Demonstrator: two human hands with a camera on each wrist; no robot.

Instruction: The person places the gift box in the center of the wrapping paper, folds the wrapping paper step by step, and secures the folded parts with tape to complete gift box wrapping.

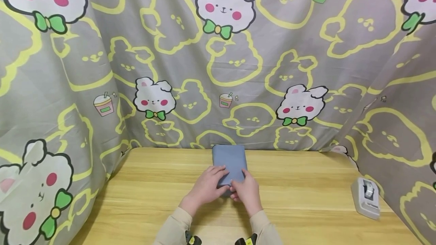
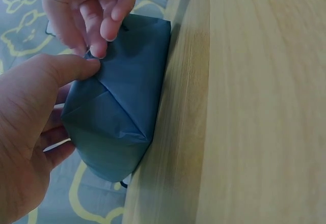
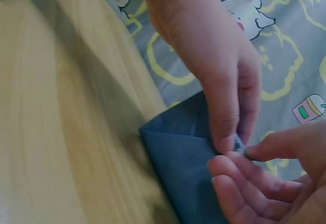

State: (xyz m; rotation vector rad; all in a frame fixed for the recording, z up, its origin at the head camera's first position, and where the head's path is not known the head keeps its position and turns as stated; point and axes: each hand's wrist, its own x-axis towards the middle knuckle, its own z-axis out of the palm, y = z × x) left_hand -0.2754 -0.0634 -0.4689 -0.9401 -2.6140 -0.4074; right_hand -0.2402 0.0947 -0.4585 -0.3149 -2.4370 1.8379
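Observation:
A box wrapped in blue-grey paper (image 1: 229,158) lies on the table in the head view, one end turned toward the person. Folded, creased flaps show on that near end (image 2: 125,94) in the left wrist view. My left hand (image 1: 207,185) grips the box from the left, its thumb pressed on the folded end and its fingers over the top and side. From the right, my right hand (image 1: 246,190) pinches at the upper edge of the folded end with thumb and index, close to the left thumb. Whether a small piece is between those fingertips is hard to see.
A white tape dispenser (image 1: 366,198) stands near the right edge of the wooden table (image 1: 306,184). Grey curtains (image 1: 190,63) with a rabbit print hang behind the table and along both sides. The far end of the box is near the back edge.

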